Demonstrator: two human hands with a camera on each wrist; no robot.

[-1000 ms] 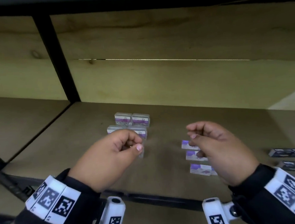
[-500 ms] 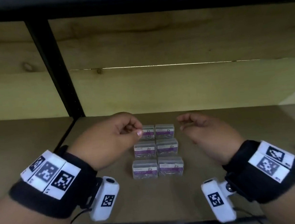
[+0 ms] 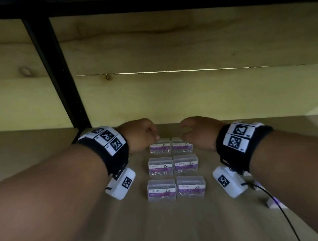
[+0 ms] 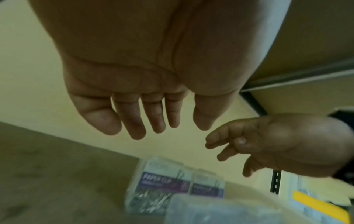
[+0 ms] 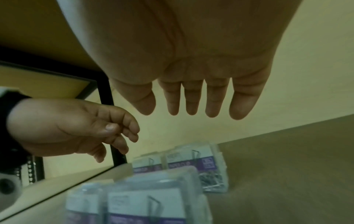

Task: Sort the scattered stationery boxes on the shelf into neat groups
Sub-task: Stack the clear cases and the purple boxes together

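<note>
1. Overall, a wooden shelf point(image 3: 181, 223) fills the scene: a tan board below, pale plank backing behind it, and a black metal upright point(image 3: 55, 71) slanting down at far left.
2. The two forearms reach in from the near edge, each wearing a black wristband point(image 3: 107, 154) with square black-and-white marker tags and a small white camera unit point(image 3: 123, 183) hanging beneath the wrist.
3. The left hand point(image 3: 139, 136) hovers at the far left corner of the box group, above the shelf board. The head view shows its fingers loosely curled with nothing inside them, and the left wrist view shows the fingers hanging relaxed and apart, holding nothing.
4. The right hand point(image 3: 199, 132) hovers opposite, at the far right corner of the group, also slack and empty; the right wrist view shows its fingers hanging straight with gaps between them.
5. The paper clip boxes point(image 3: 174, 169), six clear plastic cases with white and purple labels reading "PAPER CLIP", stand between the hands and toward the near side in a tidy grid, two across and three deep, each pair side by side.
6. The far pair sits just below the fingertips of both hands; whether any finger touches them cannot be told.
7. A small white and purple box point(image 3: 275, 204) lies on the board near right, partly hidden behind the right arm, with a thin black cable point(image 3: 283, 213) crossing it.
</note>
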